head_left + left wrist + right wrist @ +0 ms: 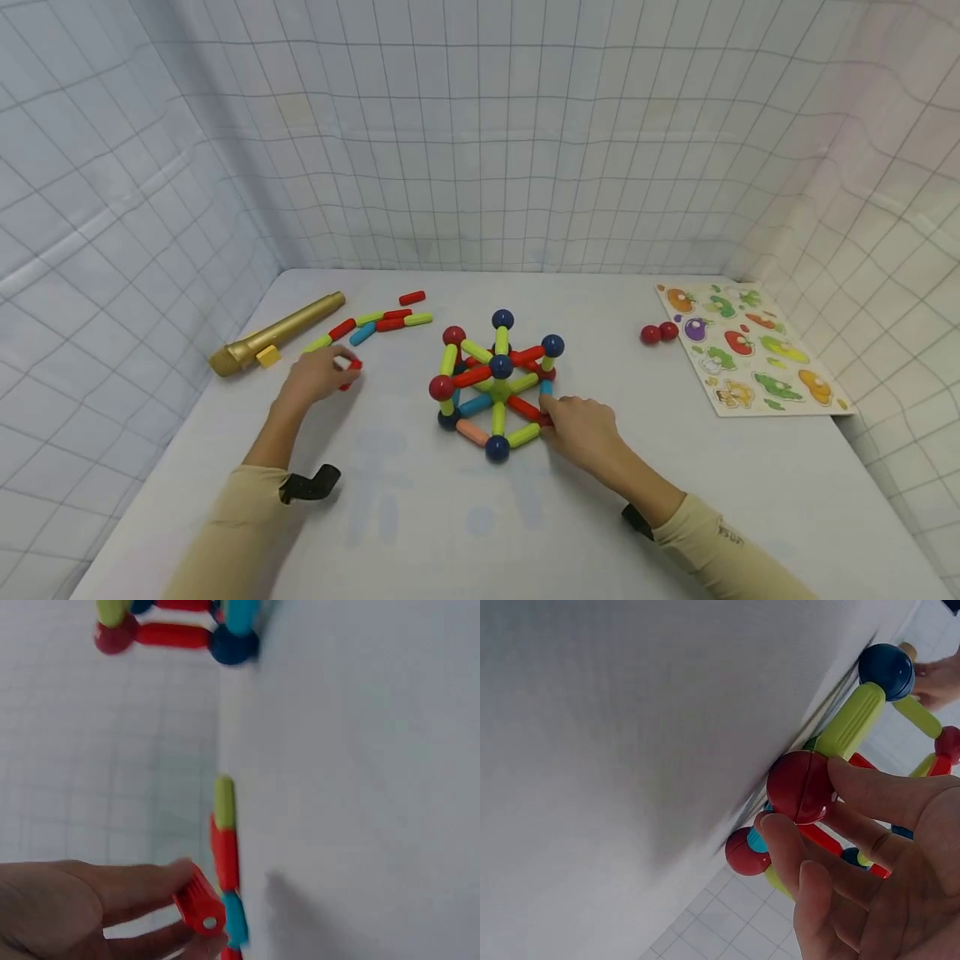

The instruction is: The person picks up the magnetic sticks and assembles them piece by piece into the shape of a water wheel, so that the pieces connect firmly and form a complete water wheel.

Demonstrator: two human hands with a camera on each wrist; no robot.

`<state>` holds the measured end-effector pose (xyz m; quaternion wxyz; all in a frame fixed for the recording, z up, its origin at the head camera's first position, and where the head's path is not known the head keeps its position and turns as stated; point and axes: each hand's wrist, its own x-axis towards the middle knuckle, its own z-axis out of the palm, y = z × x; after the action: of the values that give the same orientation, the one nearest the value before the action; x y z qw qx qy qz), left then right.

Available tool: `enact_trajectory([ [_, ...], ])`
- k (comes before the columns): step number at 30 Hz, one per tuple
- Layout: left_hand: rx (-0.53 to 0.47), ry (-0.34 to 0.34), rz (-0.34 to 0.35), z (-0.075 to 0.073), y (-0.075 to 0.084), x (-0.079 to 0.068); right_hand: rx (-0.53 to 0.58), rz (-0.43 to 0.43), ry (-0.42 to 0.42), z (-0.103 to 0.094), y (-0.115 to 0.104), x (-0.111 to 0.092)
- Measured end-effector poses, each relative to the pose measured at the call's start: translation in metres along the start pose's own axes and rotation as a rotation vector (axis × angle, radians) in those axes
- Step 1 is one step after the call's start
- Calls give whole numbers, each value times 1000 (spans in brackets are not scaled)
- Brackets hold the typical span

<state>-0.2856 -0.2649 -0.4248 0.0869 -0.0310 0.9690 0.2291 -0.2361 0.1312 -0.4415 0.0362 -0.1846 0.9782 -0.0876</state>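
Observation:
My left hand (318, 375) pinches a short red magnetic rod (199, 904) between thumb and fingers, above the table at the left. In the middle stands a wheel-like frame of coloured rods and balls, with a yellow-green hub (500, 389) and a second level of balls and rods over part of it. At its near right corner my right hand (585, 429) holds a red ball (801, 787) between thumb and fingers. A yellow-green rod (853, 720) joins that ball to a dark blue ball (886, 671). In the head view my fingers mostly cover the red ball.
Several loose rods (390, 324) lie behind my left hand, with a gold microphone (277, 335) and a small yellow block (267, 357) farther left. Two loose red balls (659, 333) sit beside a vegetable picture board (757, 354) at the right. A gridded white curtain (480, 142) encloses the table.

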Motion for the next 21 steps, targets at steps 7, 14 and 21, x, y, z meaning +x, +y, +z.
enact_trajectory([
  [7,-418,-29,197,-7,111,30,8,26,13,0,2,4],
  [14,-331,-68,165,-9,148,40,29,-6,30,-2,1,12],
  [21,-201,-221,140,-11,147,37,-10,28,23,-5,9,28],
])
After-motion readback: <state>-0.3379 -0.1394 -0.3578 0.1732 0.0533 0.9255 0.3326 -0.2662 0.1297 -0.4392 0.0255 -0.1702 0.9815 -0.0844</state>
